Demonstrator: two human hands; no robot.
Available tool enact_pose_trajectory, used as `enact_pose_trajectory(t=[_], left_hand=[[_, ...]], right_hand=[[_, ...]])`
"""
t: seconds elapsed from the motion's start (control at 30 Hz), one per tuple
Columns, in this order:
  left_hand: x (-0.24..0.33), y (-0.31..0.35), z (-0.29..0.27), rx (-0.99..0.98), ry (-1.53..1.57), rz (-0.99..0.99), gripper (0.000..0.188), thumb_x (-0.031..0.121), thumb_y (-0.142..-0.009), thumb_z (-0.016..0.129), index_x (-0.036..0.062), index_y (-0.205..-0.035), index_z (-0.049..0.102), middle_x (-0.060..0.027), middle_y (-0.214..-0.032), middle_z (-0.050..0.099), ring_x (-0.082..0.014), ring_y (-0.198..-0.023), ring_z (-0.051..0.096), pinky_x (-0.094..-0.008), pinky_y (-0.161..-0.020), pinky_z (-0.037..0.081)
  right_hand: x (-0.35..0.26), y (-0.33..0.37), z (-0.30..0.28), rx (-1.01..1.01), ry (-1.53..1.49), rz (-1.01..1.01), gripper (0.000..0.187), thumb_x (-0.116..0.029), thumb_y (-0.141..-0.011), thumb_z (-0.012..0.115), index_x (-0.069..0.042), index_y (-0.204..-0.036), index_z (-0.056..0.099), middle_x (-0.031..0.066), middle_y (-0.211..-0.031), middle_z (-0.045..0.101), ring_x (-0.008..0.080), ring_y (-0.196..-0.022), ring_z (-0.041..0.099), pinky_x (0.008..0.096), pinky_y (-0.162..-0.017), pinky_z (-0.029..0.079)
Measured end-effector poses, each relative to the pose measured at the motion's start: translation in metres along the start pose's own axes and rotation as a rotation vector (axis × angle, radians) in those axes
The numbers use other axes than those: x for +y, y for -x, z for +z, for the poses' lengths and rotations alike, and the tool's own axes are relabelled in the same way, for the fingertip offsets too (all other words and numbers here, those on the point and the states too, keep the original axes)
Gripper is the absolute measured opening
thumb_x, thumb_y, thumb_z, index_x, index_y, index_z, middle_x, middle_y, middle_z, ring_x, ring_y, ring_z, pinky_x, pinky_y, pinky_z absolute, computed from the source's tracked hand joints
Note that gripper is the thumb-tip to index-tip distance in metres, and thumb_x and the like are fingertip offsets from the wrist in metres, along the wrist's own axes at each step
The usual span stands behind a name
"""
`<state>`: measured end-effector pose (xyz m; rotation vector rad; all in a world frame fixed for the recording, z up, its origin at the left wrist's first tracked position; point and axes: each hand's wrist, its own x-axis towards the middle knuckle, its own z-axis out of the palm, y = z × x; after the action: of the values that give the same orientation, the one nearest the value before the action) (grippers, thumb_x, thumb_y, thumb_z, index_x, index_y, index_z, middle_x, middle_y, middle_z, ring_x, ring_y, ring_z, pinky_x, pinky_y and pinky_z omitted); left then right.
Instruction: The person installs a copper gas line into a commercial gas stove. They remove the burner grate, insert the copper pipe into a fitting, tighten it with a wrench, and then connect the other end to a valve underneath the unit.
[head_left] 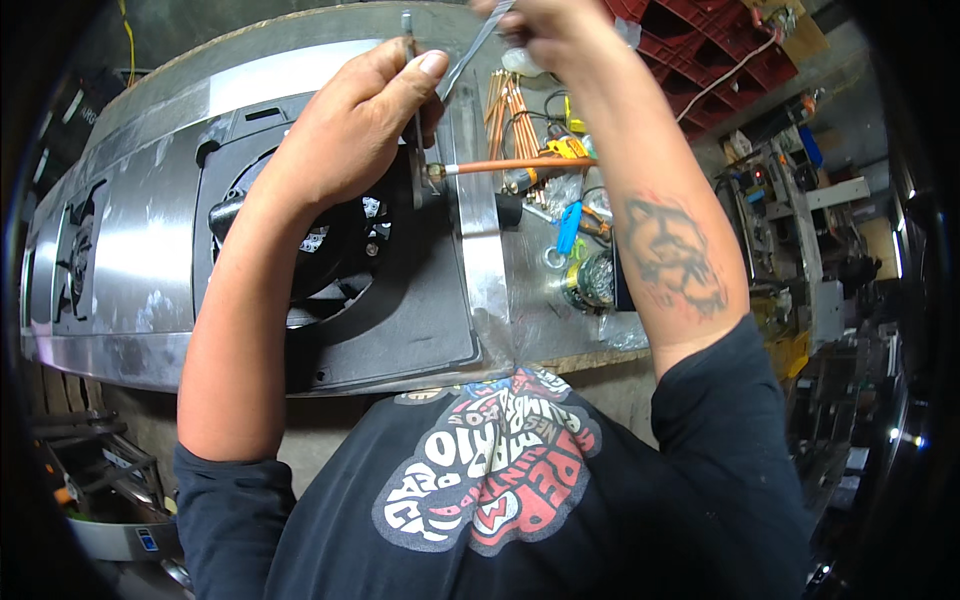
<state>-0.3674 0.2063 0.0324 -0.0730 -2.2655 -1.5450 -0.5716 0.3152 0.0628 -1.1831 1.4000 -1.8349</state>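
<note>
My left hand point(365, 110) is closed round a thin upright metal rod point(409, 24), thumb on top, above the right part of a dark panel. In my right hand point(560, 25), at the top edge and partly cut off, is one end of a silvery strip point(478, 45); I cannot make out its exact kind. The strip slants down to my left hand's fingers. Just below those fingers, a copper tube point(520, 164) runs right from a brass fitting point(435, 172). Under my left forearm lies the black panel point(420, 310) with a large round opening.
Brushed-metal sheet point(150, 240) extends left under the panel. To the right lie several copper rods point(508, 110), a blue-handled tool point(569, 228), a clear jar point(592, 280) and plastic wrap. Red crates point(690, 55) stand at the back right, beside a cluttered shelf point(800, 200).
</note>
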Motion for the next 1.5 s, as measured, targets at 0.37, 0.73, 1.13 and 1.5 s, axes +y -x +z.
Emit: enact_pose_trajectory(t=[0.37,0.73,1.13,1.5], left_hand=[[0.000,0.002,0.000,-0.004,-0.037,-0.088,0.039,0.039,-0.109,0.050,0.0063,-0.088,0.054,-0.0012,-0.075,0.056,-0.0105,-0.073,0.054,-0.0264,-0.071,0.045],[-0.004,0.000,0.000,0.017,-0.032,-0.053,0.043,0.042,-0.108,0.050,0.0027,-0.091,0.059,-0.0015,-0.074,0.057,-0.0104,-0.071,0.053,-0.0277,-0.067,0.045],[-0.009,-0.001,0.003,0.062,-0.144,0.050,0.045,0.039,-0.107,0.051,0.0003,-0.086,0.058,-0.0076,-0.072,0.060,-0.0176,-0.069,0.056,-0.0342,-0.067,0.047],[0.009,0.003,0.000,-0.011,-0.018,-0.113,0.036,0.037,-0.109,0.048,0.0064,-0.092,0.053,-0.0021,-0.077,0.057,-0.0121,-0.072,0.056,-0.0292,-0.072,0.047]], right_hand=[[-0.015,0.182,0.082,0.313,0.459,-0.521,0.032,-0.033,-0.111,0.044,-0.002,-0.111,0.051,0.0123,-0.072,0.062,0.0138,-0.055,0.055,0.0250,-0.047,0.042],[-0.006,0.170,0.097,0.277,0.652,-0.595,0.020,-0.022,-0.106,0.054,-0.002,-0.111,0.053,0.0091,-0.075,0.063,0.0141,-0.059,0.058,0.0271,-0.054,0.048],[0.018,0.040,0.065,0.462,0.928,-0.701,0.026,-0.019,-0.097,0.057,0.001,-0.082,0.065,0.0249,-0.078,0.067,0.0457,-0.073,0.066,0.0496,-0.063,0.053],[-0.031,0.020,0.045,0.769,0.665,-0.227,0.027,-0.023,-0.099,0.054,-0.002,-0.083,0.063,0.0156,-0.068,0.066,0.0299,-0.067,0.068,0.0423,-0.066,0.054]])
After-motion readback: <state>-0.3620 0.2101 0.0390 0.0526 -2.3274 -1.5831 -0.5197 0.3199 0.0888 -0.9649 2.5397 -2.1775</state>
